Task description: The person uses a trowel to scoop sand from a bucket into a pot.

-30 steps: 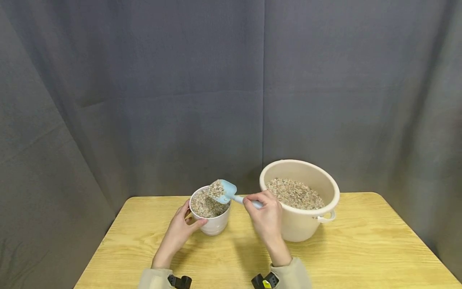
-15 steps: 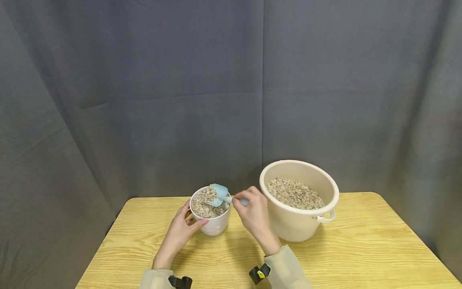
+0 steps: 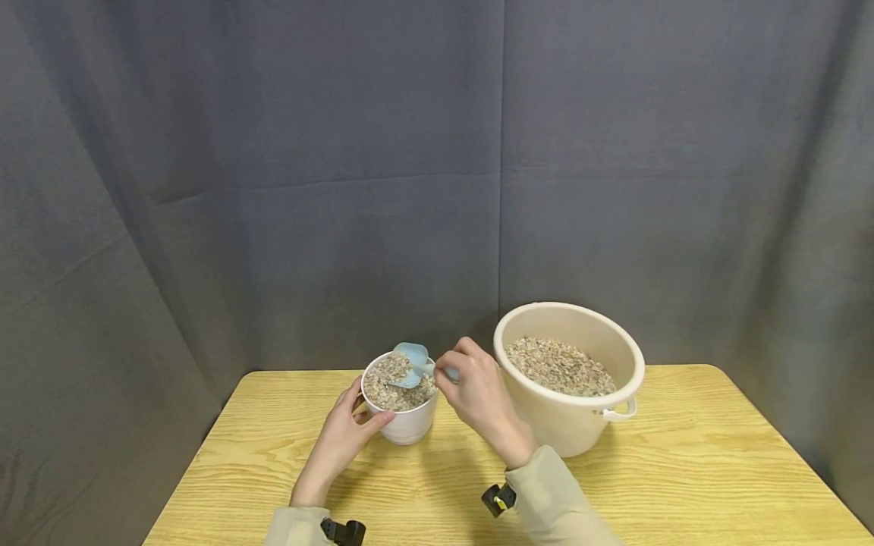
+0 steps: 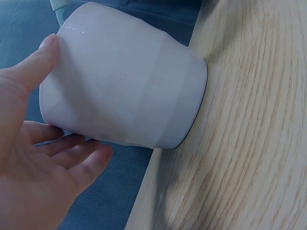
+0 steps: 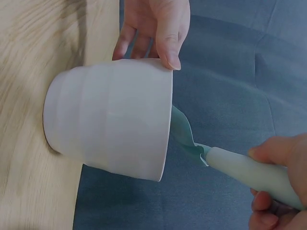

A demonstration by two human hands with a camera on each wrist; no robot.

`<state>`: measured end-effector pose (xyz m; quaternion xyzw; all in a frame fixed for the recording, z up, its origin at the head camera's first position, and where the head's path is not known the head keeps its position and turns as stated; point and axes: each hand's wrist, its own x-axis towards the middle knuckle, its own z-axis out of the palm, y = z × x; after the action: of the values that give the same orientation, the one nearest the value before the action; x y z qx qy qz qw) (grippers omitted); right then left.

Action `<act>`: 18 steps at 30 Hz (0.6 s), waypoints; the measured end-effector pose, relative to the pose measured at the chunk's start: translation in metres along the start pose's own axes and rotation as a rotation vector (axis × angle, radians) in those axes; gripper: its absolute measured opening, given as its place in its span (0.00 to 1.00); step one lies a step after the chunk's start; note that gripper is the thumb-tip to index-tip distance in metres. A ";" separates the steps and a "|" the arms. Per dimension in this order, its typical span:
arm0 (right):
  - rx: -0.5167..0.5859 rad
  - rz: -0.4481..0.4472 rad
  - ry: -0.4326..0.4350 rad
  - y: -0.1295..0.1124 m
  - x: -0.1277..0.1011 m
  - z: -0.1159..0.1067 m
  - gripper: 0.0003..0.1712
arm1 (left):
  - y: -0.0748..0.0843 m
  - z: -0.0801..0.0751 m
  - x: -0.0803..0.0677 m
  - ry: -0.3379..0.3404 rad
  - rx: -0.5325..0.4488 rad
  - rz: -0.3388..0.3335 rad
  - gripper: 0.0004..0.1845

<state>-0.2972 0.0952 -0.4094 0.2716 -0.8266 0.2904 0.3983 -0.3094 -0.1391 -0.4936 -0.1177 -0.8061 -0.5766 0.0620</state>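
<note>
A white flowerpot [image 3: 408,429] stands upright on the table, filled near its rim with fine tan gravel [image 3: 385,388]. My left hand [image 3: 341,436] holds it from the left, thumb at the rim and fingers along the far side, as the left wrist view [image 4: 43,120] shows. My right hand [image 3: 474,390] grips the handle [image 5: 254,172] of a light blue hand trowel [image 3: 413,364]. The trowel's blade is tilted over the pot, its lower edge at the gravel. In the right wrist view, the pot's wall hides part of the blade.
A large cream bucket [image 3: 570,425] with a white side handle [image 3: 620,412] stands right of the pot, partly filled with similar gravel [image 3: 560,365]. The wooden table [image 3: 696,470] ends at the back before a dark grey curtain [image 3: 369,227].
My right hand has moved left and turned, tipping the trowel over the pot. Its gravel has slid off into the pot. My left hand and the pot have stayed in place.
</note>
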 end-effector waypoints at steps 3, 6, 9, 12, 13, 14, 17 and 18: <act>-0.010 -0.019 -0.004 0.000 0.000 -0.001 0.08 | 0.002 0.000 -0.001 -0.001 0.012 0.004 0.45; -0.033 -0.044 -0.003 0.001 0.000 -0.002 0.09 | 0.003 -0.001 -0.002 -0.001 0.011 0.009 0.46; -0.052 -0.077 -0.008 0.001 0.000 -0.005 0.09 | 0.015 -0.001 -0.007 -0.002 0.005 0.001 0.45; -0.074 -0.114 -0.019 0.002 0.000 -0.008 0.09 | 0.015 -0.001 -0.007 0.001 0.010 -0.002 0.45; -0.085 -0.129 -0.025 0.002 0.000 -0.009 0.09 | 0.015 -0.001 -0.007 0.002 0.010 -0.004 0.46; -0.096 -0.142 -0.030 0.002 0.001 -0.010 0.10 | 0.009 -0.001 -0.004 0.004 0.010 -0.004 0.46; -0.131 -0.176 -0.044 0.003 0.001 -0.014 0.10 | 0.003 -0.001 -0.002 0.006 0.013 -0.008 0.48; -0.140 -0.183 -0.049 0.003 0.002 -0.015 0.10 | 0.004 -0.001 -0.002 0.006 0.010 -0.010 0.47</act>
<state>-0.2925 0.1077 -0.4010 0.3243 -0.8263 0.1876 0.4206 -0.3060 -0.1393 -0.4897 -0.1114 -0.8093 -0.5733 0.0623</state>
